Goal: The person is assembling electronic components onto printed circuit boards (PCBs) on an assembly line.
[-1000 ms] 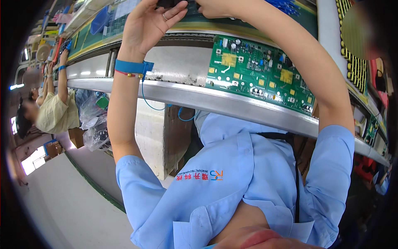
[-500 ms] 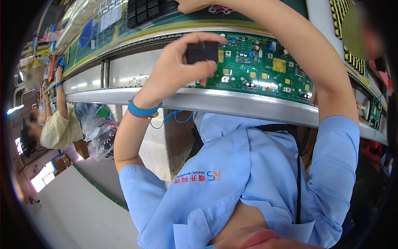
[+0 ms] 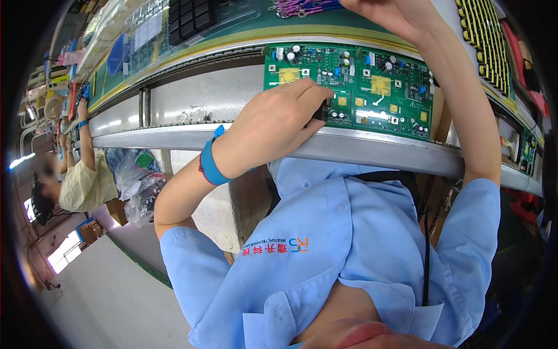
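A green circuit board point(image 3: 375, 110) with many small parts and yellow square patches rests on the metal rails in front of me. My left hand point(image 3: 285, 122) is closed over its lower left part, thumb and fingers pinching a black rectangular block point(image 3: 319, 110). Most of that block is hidden by the fingers. Beyond the board, my right hand point(image 3: 395, 14) is at the upper picture edge, beside a bundle of purple wires with ring terminals point(image 3: 305, 7). Its fingertips are cut off, so its grip does not show.
Black blocks point(image 3: 190, 20) sit in a clear tray at the back left. A rack of black-and-yellow parts point(image 3: 485, 46) stands at the back right. The metal rail point(image 3: 372, 150) runs along the near edge. Another person point(image 3: 87, 180) works at the far left.
My left hand has turned over and lowered the black block onto the board's lower left part. My right hand has moved right, from near the black blocks to the purple wires.
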{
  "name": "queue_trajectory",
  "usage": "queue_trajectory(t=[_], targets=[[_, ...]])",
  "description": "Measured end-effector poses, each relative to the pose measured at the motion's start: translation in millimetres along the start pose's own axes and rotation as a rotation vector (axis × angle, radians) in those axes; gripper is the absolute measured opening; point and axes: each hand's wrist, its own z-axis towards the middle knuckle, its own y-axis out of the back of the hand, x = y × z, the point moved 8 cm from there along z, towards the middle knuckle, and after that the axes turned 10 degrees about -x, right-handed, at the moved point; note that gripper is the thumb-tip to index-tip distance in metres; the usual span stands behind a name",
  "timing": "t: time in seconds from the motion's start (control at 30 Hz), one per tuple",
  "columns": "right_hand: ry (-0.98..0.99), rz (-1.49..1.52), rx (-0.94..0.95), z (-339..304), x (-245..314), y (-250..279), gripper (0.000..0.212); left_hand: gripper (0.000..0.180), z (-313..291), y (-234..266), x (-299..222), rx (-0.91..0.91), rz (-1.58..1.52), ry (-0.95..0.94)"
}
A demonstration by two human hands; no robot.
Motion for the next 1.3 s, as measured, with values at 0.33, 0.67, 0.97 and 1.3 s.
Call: queue_trajectory(t=[0.33, 0.67, 0.97, 1.3], targets=[[0.052, -0.727, 0.012, -106, -15, 50, 0.044, 0.041, 12, -6, -15, 0.132, 0.29, -0.068], [0.507, -1.428, 0.105, -151, -40, 10, 0.055, 0.046, 11, -2, -10, 0.089, 0.145, -0.107], [0.577, -1.642, 0.035, -157, -51, 8, 0.054, 0.051, 1, 19, 19, 0.112, -0.69, 0.351], [0.6, -1.701, 0.067, -156, -53, 9, 0.056, 0.073, -11, 14, 43, 0.055, -0.941, 0.481]])
